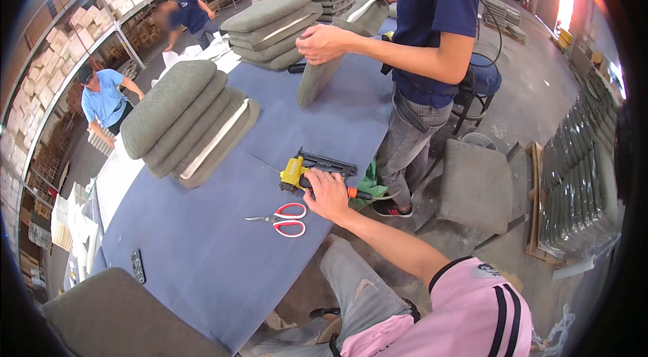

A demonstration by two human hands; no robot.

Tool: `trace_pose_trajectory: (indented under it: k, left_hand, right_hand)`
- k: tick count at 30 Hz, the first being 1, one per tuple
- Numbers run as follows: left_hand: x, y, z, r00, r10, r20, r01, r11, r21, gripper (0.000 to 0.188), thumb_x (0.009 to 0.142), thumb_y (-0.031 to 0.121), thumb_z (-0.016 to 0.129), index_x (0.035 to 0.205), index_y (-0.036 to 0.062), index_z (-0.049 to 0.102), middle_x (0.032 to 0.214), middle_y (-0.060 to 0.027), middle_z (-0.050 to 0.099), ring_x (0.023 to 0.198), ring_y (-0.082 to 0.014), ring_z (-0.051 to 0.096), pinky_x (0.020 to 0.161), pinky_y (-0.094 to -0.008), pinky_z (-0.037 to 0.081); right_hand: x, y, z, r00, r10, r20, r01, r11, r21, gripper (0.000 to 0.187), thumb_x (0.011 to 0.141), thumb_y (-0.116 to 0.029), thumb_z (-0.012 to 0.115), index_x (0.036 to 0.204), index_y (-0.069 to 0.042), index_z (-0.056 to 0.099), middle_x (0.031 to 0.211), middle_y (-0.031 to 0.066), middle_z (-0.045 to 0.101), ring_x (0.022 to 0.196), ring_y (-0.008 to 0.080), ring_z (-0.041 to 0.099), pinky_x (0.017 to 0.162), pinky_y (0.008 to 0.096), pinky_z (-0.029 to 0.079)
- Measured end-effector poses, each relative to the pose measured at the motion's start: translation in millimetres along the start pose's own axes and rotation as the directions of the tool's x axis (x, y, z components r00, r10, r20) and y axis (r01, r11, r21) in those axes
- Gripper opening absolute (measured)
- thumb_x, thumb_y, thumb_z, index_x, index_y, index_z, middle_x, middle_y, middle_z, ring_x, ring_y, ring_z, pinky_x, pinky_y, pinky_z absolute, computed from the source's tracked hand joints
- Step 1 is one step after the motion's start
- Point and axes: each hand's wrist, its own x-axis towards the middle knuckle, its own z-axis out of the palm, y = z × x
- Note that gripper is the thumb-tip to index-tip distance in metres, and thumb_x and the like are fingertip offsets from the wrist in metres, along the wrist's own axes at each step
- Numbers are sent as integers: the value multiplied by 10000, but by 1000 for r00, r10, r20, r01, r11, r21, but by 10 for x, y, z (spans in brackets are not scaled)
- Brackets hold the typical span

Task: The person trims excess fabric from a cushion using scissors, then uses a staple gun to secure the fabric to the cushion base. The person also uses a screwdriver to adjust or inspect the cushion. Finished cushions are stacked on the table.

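Observation:
My right hand point(327, 193) is closed around the black handle of a yellow and black pneumatic staple gun point(293, 173). The gun lies on its side near the table's right edge, and a hose runs off from its orange fitting. Just to the left of my hand rests a pair of scissors point(289, 227) with red and white handles. My left hand is out of the picture. A grey-green padded cushion point(125, 316) stands at the lower left by the table edge. Ahead on the table sits a stack of similar cushions point(179, 110), one showing a white strip.
A co-worker in navy point(432, 26) stands at the table's right side, handling a cushion point(318, 80). More stacked cushions point(270, 26) lie beyond. A black remote-like object point(138, 266) is at left. A seat pad point(476, 185) and wrapped cushions point(577, 174) stand to the right.

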Motion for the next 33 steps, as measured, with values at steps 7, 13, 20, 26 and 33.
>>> trace_pose_trajectory:
  k: [7,13,20,26,33]
  left_hand:
    - [-53,27,86,1000,-4,-16,3,999,-37,991,1019,734,492,1705,40,312,1718,-180,403,1536,-450,371,1319,-533,256]
    - [-214,-135,70,998,-43,-39,38,991,-126,966,1028,706,510,1697,34,325,1709,-183,414,1524,-443,388,1315,-532,267]
    - [-783,-831,340,934,-351,-62,277,824,-494,937,1038,673,530,1689,26,340,1700,-187,427,1509,-434,408,1310,-530,280]
    - [-1482,-1179,1274,766,-627,143,421,320,-849,912,1046,645,547,1681,20,353,1691,-190,438,1497,-426,425,1305,-528,291]
    - [-1718,581,2588,856,-514,-52,-16,73,-997,821,1061,565,589,1627,-4,417,1639,-213,482,1452,-409,472,1264,-550,350]
  right_hand:
    - [49,71,-29,999,-4,-42,5,1000,22,441,825,-198,762,1230,-88,630,1214,111,722,1039,294,708,904,451,468]
    - [98,128,0,989,148,16,-149,971,187,371,802,-196,797,1145,-123,676,1050,81,765,973,278,735,895,453,479]
    - [329,101,102,987,75,-142,-78,997,-17,321,867,-254,766,1137,-96,693,1393,117,650,1353,298,547,1072,569,396]
    - [-75,83,156,974,-178,142,162,980,114,269,934,-235,710,1174,-139,785,1471,109,672,1362,266,604,1256,678,252]
    - [-45,47,201,991,-122,55,114,985,133,385,923,-177,697,1286,-49,696,1434,163,676,1320,321,623,1241,623,307]
